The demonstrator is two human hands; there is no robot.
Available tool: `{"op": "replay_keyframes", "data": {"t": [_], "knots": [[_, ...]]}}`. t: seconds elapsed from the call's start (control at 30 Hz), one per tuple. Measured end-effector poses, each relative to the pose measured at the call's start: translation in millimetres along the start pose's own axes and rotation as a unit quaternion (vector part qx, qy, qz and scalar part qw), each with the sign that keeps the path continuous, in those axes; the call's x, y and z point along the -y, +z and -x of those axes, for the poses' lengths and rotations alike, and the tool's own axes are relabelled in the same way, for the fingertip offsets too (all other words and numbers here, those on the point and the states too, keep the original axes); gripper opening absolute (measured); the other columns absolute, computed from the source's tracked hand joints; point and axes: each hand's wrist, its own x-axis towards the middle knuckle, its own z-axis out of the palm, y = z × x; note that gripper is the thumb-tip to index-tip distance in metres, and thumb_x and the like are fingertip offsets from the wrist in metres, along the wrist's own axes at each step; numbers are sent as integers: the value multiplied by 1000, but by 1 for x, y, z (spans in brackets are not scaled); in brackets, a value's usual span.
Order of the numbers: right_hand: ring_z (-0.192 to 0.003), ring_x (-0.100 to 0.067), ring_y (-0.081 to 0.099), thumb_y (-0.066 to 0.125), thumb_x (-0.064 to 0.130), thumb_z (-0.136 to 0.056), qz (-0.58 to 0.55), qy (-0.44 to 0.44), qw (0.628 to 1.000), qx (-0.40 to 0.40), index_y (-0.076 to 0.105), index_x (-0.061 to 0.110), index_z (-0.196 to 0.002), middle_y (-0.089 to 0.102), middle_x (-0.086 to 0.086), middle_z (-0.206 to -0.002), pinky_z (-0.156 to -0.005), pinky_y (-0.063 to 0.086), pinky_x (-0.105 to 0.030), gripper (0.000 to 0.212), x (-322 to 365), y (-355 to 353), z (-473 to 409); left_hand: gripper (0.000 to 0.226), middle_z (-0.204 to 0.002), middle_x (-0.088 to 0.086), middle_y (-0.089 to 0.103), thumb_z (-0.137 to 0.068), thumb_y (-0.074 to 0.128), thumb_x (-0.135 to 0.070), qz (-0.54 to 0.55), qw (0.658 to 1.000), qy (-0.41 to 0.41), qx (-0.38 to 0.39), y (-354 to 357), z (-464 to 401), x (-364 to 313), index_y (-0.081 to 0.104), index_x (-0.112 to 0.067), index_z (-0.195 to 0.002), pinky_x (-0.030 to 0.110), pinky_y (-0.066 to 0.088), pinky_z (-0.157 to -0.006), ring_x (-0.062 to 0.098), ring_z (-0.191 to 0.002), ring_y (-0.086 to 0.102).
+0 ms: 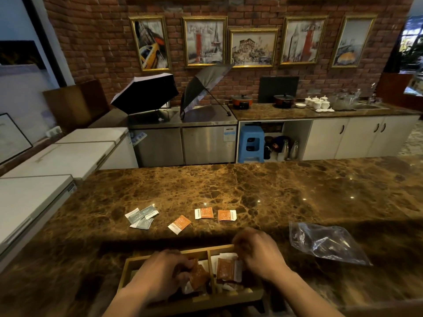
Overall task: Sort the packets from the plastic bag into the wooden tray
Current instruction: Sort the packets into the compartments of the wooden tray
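Note:
A wooden tray with compartments sits at the counter's near edge. Both hands are over it. My left hand pinches an orange packet in the middle compartment. My right hand grips the edge of another orange packet standing in the right compartment. Three orange packets lie loose on the counter beyond the tray. A small pile of grey packets lies to their left. The clear plastic bag lies flat and crumpled to the right.
The brown marble counter stretches wide beyond the packets. White chest freezers line the left side. Behind are a steel fridge unit with two open umbrellas, a blue stool and a back counter with pots and cups.

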Motion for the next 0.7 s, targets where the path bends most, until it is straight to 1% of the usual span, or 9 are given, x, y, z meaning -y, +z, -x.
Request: {"op": "replay_keyframes", "data": {"t": [0.07,0.13,0.2,0.3,0.37,0.43,0.57,0.63,0.7], "knots": [[-105,-4,60,63,36,-93,-10,13,1000,-4,65,40,-109,64,17,-114,-92,54,-32,17,-4,-4,-9,20,-117,-28,65,-90,65,-43,16,1000,-8,-10,-4,0,0,68,-47,-110,17,47,-91,-6,-109,55],[-103,-5,59,63,35,-94,-11,25,1000,2,65,39,-110,63,16,-114,-91,54,-33,17,-6,-8,-20,12,-104,-30,67,-90,65,-43,32,999,-20,-36,-6,-2,1,67,-48,-101,15,49,-83,-8,-99,59],[-105,-8,59,63,34,-94,-1,38,999,6,65,38,-109,62,15,-115,-92,54,-34,16,-9,-11,-30,11,-99,-29,68,-90,64,-44,51,996,-39,-69,-9,-7,3,65,-47,-100,17,50,-82,-8,-95,60],[-111,-12,58,64,34,-94,9,55,998,12,66,33,-114,63,9,-118,-94,52,-31,20,-15,-11,-43,17,-104,-25,67,-91,65,-42,84,987,-79,-109,-12,-20,10,67,-41,-108,25,52,-87,-2,-100,61],[-114,-13,57,64,34,-95,17,68,997,28,65,30,-121,64,5,-122,-95,50,-27,27,-20,-9,-50,20,-109,-19,66,-90,66,-42,93,983,-106,-116,-13,-31,17,67,-39,-110,30,52,-89,4,-104,62],[-117,-15,56,62,35,-95,26,79,996,44,61,26,-127,63,2,-125,-97,49,-28,33,-24,-6,-56,26,-112,-14,68,-91,65,-43,83,984,-122,-103,-15,-43,23,66,-36,-115,33,52,-91,9,-107,63],[-123,-20,54,58,35,-97,40,111,990,81,54,20,-133,59,-4,-132,-103,46,-32,40,-29,4,-74,39,-121,-8,68,-92,60,-50,48,986,-140,-75,-15,-70,33,63,-33,-127,33,49,-93,14,-113,61],[-124,-19,54,56,39,-97,44,112,988,101,52,22,-137,58,-3,-135,-105,46,-33,44,-30,12,-84,43,-126,-6,67,-91,59,-51,42,986,-151,-54,-12,-83,39,61,-33,-130,32,48,-96,15,-116,61],[-129,-18,50,54,42,-98,39,96,988,114,49,29,-141,52,0,-140,-110,42,-35,46,-30,19,-96,48,-133,-4,64,-91,57,-53,43,985,-165,-30,-7,-95,46,57,-35,-135,32,47,-99,16,-119,61]]}}
